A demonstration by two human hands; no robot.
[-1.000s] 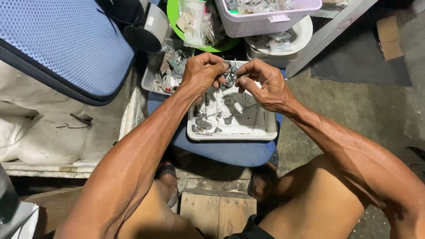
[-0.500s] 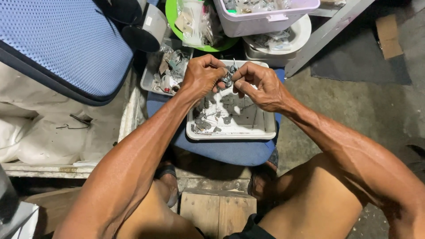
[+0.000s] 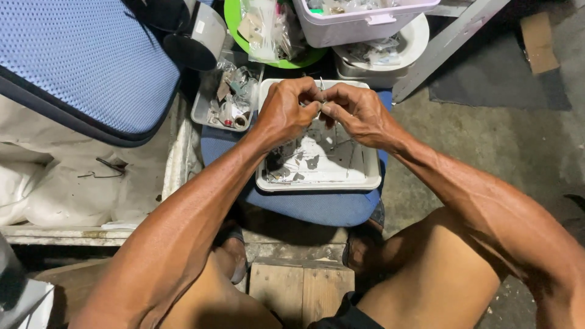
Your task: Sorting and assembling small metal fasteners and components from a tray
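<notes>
Left hand: the left hand (image 3: 285, 113), upper centre of the frame, is curled tight, its fingertips pinching a small thin metal piece (image 3: 319, 102) that is too tiny to make out clearly.
Right hand: the right hand (image 3: 359, 113) meets it from the right, thumb and forefinger closed on the same small piece, so both hands grip it between them.
Why held there: the piece is kept directly above the shallow white rectangular tray (image 3: 372, 176), seemingly so that anything dropped lands in it.
Tray contents: dark grey metal scraps (image 3: 308, 159) lie scattered on its white floor.
Tray support: it rests on a blue cushioned stool (image 3: 317, 204) in the centre, between the person's knees, within easy reach.
Nearby stock: a clear plastic box of small parts (image 3: 228, 100) sits just left of the tray; a green round bowl (image 3: 234, 18) with bags and a pale lilac plastic tub (image 3: 359, 24) stand along the top edge.
Left side: a blue mesh seat pad (image 3: 73, 61) fills the upper left.
</notes>
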